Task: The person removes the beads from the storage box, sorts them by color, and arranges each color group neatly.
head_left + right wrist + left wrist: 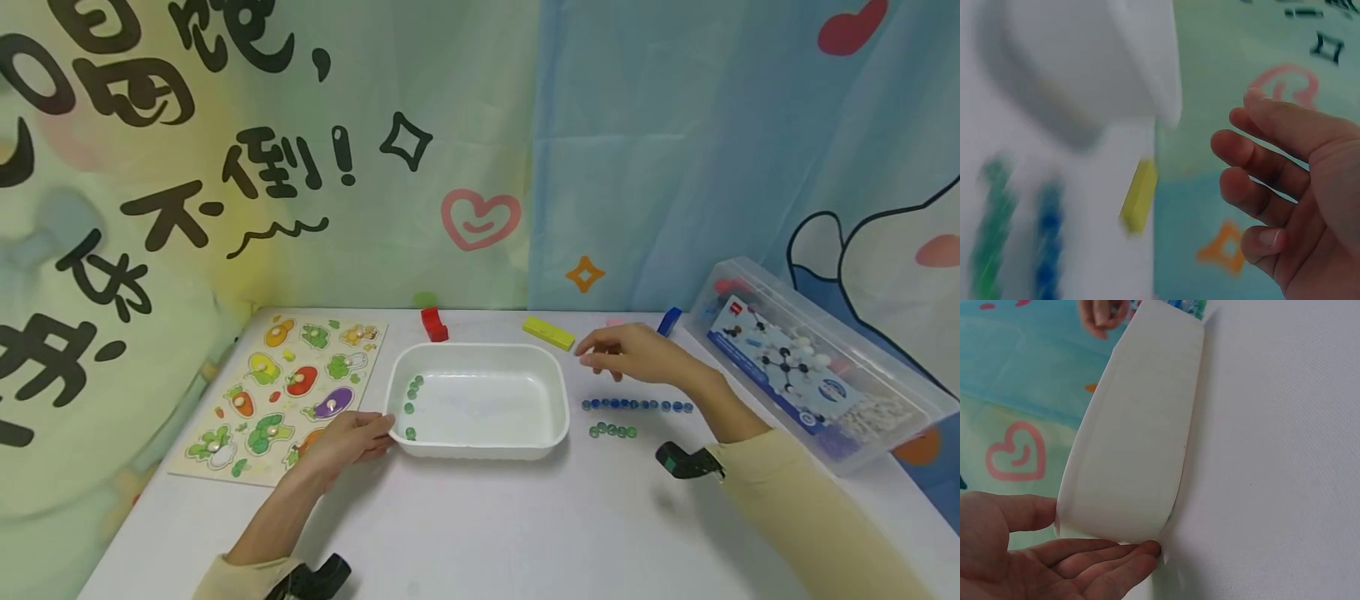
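Left hand [352, 437] rests against the left end of the white tray [551, 392], fingers nearly straight along the outer wall, thumb on the rim side; the left wrist view confirms flat fingers [1094, 562] under the tray's corner, nothing curled round it. Tray sits mid-table, long side facing the person, a wide bare strip of table [487, 533] between it and the near edge. Inside the tray, along its left wall: green beads [412, 396], about five countable, well apart from the right wall. Right hand [630, 350] hovers above the table just right of the tray's far corner, fingers loosely bent, tips close together; whether it pinches a bead cannot be told, since the right wrist view is blurred. Below that hand: one row of blue beads [637, 405], roughly eleven, and a shorter green row [612, 430], about five. Far edge: one red block [433, 325], one yellow block [548, 332], one blue block [669, 321]. One puzzle board [281, 396] lies left, near the left edge; one clear box [810, 358] lies along the right edge.
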The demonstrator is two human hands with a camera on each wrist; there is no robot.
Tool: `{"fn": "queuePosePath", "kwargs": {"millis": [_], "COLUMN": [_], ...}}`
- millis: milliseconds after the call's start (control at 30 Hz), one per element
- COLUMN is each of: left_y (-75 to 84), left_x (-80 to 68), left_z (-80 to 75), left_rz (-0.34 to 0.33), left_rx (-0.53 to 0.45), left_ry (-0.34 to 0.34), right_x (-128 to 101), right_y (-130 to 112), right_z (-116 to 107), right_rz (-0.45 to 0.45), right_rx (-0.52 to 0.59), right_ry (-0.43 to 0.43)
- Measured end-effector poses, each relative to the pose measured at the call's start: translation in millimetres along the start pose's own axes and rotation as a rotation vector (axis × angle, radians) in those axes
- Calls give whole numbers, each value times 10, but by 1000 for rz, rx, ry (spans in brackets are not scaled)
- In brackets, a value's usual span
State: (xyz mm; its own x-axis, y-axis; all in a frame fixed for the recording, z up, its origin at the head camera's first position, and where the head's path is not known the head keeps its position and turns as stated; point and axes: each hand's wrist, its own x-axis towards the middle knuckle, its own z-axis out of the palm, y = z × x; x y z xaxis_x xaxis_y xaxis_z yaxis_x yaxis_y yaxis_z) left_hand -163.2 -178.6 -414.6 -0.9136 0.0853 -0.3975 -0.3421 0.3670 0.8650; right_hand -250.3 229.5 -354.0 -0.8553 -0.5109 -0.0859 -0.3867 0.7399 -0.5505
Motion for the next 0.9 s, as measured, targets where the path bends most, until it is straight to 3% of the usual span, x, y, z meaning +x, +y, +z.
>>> {"fn": "queuePosePath", "kwargs": {"millis": [267, 500, 700, 900], "left_y": [-3, -5, -6, -9], "left_x": [6, 7, 12, 21], "left_z": [-4, -1, -6, -2], "left_rz": [5, 4, 1, 16], "left_rx": [-14, -23, -20, -19], "left_ry": [-4, 1, -8, -11], "right_x": [692, 1182, 1481, 1615], "right_y": [-684, -1083, -1223, -1284], "right_z": [195, 524, 840, 1081], "right_rz": [-135, -192, -111, 16], "right_rx": [-38, -39, -65, -87], "right_ry": [-197, -282, -302, -338]}}
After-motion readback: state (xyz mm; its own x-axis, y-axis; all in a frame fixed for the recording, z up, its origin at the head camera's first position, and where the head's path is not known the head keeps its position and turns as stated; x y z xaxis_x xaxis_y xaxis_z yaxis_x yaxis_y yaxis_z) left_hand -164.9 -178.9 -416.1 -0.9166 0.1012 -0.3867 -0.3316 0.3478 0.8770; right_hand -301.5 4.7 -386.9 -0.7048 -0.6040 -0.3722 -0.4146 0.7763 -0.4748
